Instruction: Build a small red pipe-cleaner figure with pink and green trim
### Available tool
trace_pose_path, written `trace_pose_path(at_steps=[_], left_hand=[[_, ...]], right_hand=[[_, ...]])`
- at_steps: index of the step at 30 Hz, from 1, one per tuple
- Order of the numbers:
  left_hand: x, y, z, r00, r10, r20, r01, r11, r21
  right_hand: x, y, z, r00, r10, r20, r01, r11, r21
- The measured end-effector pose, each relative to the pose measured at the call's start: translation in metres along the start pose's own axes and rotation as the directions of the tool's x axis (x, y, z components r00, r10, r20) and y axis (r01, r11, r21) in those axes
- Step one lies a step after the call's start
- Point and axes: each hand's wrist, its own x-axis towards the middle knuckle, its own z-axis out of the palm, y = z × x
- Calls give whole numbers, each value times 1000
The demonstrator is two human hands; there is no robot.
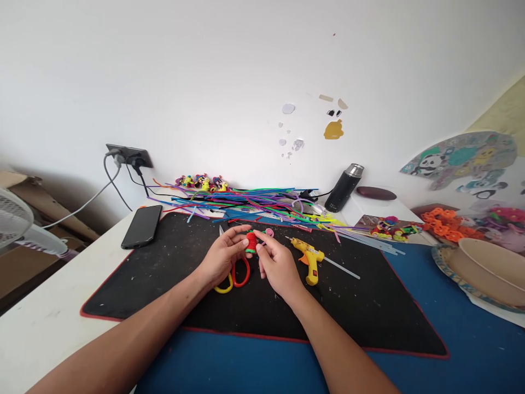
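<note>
Between my two hands, above the black mat (156,279), is a small red piece with green edges (251,242), which looks wound from pipe cleaner. My left hand (225,254) pinches it from the left with thumb and fingers. From the right, the thumb and forefinger of my right hand (279,262) close on it too. A bit of pink pipe cleaner (269,232) shows just behind the right fingers. Under my left hand lie scissors with a red and a yellow handle loop (241,273), their blades partly hidden. Right of my right hand rests a yellow glue gun (309,257) with a glue stick in its back.
Loose coloured pipe cleaners (246,203) pile along the wall, with small finished figures (202,182) behind. A phone (142,226) lies at left, a black flask (345,187) leans at the back right, and a bowl (488,268) stands far right.
</note>
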Motion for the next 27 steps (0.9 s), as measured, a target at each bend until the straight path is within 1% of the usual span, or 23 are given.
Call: trace_pose_path(at_steps=[4,9,13,16,19,21,24,27], left_hand=[[1,-1,-1,1000,0,1,0,1000,13],[1,-2,-1,1000,3,-12,-3,1000,19],[1,-2,-1,1000,3,-5,-3,1000,18],[0,-1,0,1000,4,4,-4,999,41],[-2,-2,2,999,1,35,-5,994,107],[-4,-3,3,998,-2,57,-8,985,172],[-6,-2,5,996,-9,89,-16,962,273],[-7,-1,7,992,2,127,-44,944,327]], right_hand=[[1,0,0,1000,13,-13,-14,1000,-22],[1,-1,1,999,40,0,-40,999,-29],[1,2,1,1000,18,21,-17,997,-69],[3,2,-3,1000,0,26,2,997,-79],[7,-3,-14,999,-3,-36,2,999,-39],[10,-7,-23,993,-9,-117,12,999,30],[15,-11,-34,971,1,-238,30,992,125],[17,-10,-38,962,-2,-275,51,984,171]])
